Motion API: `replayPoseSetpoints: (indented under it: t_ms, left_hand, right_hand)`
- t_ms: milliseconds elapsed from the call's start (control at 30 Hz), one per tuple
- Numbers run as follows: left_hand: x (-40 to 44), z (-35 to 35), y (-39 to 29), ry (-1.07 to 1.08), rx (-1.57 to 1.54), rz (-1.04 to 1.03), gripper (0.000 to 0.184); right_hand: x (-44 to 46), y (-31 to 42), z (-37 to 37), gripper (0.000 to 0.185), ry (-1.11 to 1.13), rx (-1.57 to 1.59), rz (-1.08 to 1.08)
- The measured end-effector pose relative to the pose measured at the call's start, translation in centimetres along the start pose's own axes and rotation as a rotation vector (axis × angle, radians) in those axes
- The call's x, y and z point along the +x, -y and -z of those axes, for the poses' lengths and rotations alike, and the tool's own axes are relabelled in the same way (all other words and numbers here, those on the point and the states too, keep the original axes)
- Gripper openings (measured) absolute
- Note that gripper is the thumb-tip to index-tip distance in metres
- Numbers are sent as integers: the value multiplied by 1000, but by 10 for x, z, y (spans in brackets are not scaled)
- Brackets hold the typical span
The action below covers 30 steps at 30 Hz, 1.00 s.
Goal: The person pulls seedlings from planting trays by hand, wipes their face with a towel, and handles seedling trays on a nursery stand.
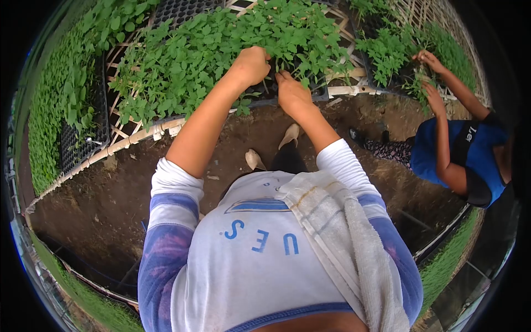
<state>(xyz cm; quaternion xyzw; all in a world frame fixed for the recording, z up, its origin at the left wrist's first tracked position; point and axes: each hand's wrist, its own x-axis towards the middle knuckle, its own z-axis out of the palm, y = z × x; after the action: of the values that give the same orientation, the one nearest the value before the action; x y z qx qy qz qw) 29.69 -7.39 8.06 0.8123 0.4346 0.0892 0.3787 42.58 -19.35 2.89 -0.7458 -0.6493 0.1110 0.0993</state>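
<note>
Leafy green seedlings grow densely in a black seedling tray in front of me. My left hand is closed at the tray's near side, its fingertips turned in among the stems. Leaves and the hand itself hide whatever it grips. Close beside it on the right, my right hand reaches over the tray's near edge. Its fingers are bent and drawn together at the base of the plants, and what lies between them cannot be made out. The two hands are a small gap apart.
A bamboo lattice bench carries the trays. An unplanted-looking black cell tray lies at the back. More seedlings stand at left. On the right, a co-worker in a blue top handles plants. Bare soil lies underfoot.
</note>
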Motion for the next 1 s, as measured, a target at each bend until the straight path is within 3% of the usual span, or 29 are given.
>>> replayPoseSetpoints:
  t_ms: [67, 267, 733, 833, 933, 1000]
  left_hand:
    - [-1, 0, -1, -9, 7, 14, 31]
    - [-3, 1, -1, -17, -4, 33, 31]
    - [-15, 6, 9, -47, -95, -24, 33]
    - [-15, 4, 9, -24, -78, -19, 34]
    - [-11, 3, 10, -35, -96, -40, 34]
    - [-11, 2, 8, -29, -114, -39, 35]
  right_hand:
    - [9, 0, 2, 42, 134, -36, 2]
    - [29, 13, 1, 46, 134, -146, -56]
    - [7, 9, 17, 51, 176, -67, -43]
    - [3, 4, 2, 42, 69, -59, 6]
    - [18, 4, 0, 39, 153, -57, -30]
    - [23, 4, -3, 38, 88, -49, -32]
